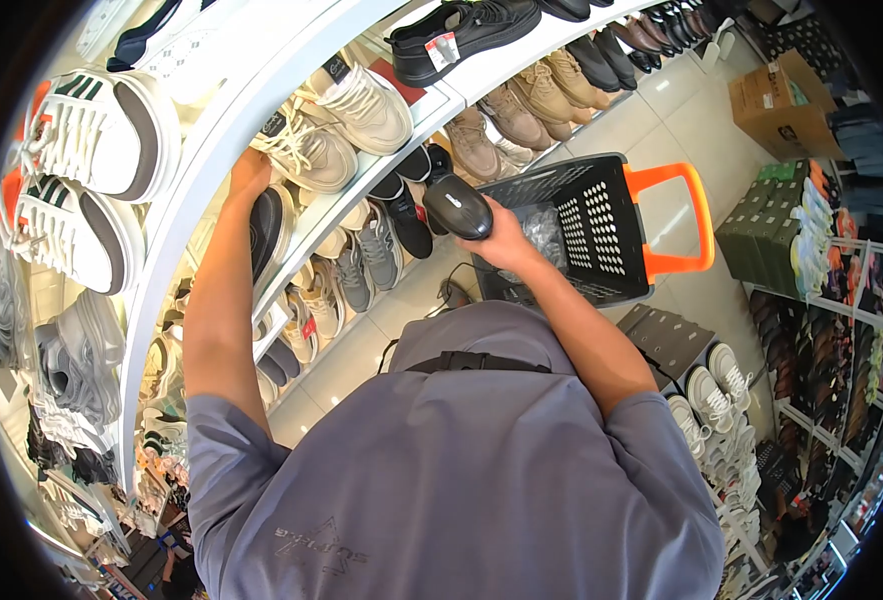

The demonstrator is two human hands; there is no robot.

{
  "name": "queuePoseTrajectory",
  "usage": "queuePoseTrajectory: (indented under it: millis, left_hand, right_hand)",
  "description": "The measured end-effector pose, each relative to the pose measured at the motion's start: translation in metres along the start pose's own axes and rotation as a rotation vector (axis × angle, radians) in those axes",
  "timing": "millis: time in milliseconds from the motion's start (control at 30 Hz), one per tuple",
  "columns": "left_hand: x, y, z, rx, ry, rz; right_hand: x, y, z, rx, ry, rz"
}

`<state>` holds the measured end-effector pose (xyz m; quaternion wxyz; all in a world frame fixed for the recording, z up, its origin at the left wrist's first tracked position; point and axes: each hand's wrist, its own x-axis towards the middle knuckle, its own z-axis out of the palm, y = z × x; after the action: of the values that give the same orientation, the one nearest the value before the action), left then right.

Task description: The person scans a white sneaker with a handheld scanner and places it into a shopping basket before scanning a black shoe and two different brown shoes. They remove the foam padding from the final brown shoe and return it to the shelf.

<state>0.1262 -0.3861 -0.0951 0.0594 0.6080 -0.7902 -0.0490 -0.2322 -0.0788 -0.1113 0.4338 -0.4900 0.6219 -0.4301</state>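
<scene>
My left hand (pixel 249 174) reaches onto the white shelf, against the near side of a beige lace-up sneaker (pixel 313 158). Its fingers are mostly hidden by the shoe and laces, so I cannot see whether they grip it. Beside that shoe stands a matching beige sneaker (pixel 366 108). Just below my left wrist is a dark shoe (pixel 269 232) with a pale sole. In my right hand (pixel 506 238) is a black handheld scanner (pixel 458 207), rounded on top with a small white mark. My fingers wrap round its underside, above the lower row of shoes.
A dark shopping basket (pixel 591 225) with an orange handle (pixel 703 215) stands on the tiled floor to the right, with clear plastic inside. White sneakers (pixel 91 140) fill the left shelf. A cardboard box (pixel 786 105), stacked shoeboxes (pixel 761 225) and a shoe rack (pixel 846 310) stand farther right.
</scene>
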Motion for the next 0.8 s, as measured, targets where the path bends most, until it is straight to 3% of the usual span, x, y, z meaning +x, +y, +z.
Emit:
queuePoseTrajectory:
  millis: [100,233,300,333,400,467,533,600,667,733,800]
  left_hand:
    - [-0.012,0.013,-0.021,0.069,-0.139,-0.029]
    - [-0.046,0.031,-0.040,-0.033,-0.107,-0.050]
    - [-0.071,0.045,-0.048,-0.076,0.146,-0.029]
    - [-0.086,0.056,-0.053,-0.066,0.152,-0.034]
    - [-0.120,0.093,-0.062,-0.134,0.435,-0.012]
    - [-0.158,0.153,-0.064,-0.340,0.463,-0.192]
    - [-0.192,0.189,-0.031,-0.442,0.353,-0.022]
    - [-0.221,0.221,0.004,-0.451,0.065,0.098]
    - [-0.240,0.242,0.045,-0.561,-0.112,0.320]
    - [-0.260,0.254,0.076,-0.565,-0.368,0.293]
    - [-0.273,0.258,0.100,-0.541,-0.540,0.247]
  right_hand:
    - [-0.013,0.010,-0.019,-0.038,-0.057,0.075]
    - [-0.034,0.041,-0.045,0.024,-0.075,0.195]
    - [-0.048,0.055,-0.059,0.012,0.013,0.270]
    - [-0.055,0.063,-0.066,0.019,0.006,0.263]
    - [-0.069,0.086,-0.077,0.067,0.074,0.292]
    - [-0.082,0.114,-0.083,0.112,0.160,0.293]
    - [-0.091,0.125,-0.100,0.149,0.243,0.288]
    - [-0.095,0.128,-0.121,0.219,0.207,0.493]
    - [-0.093,0.135,-0.142,0.281,0.257,0.436]
    - [-0.090,0.143,-0.171,0.374,0.339,0.368]
    - [-0.086,0.156,-0.205,0.208,0.516,0.290]
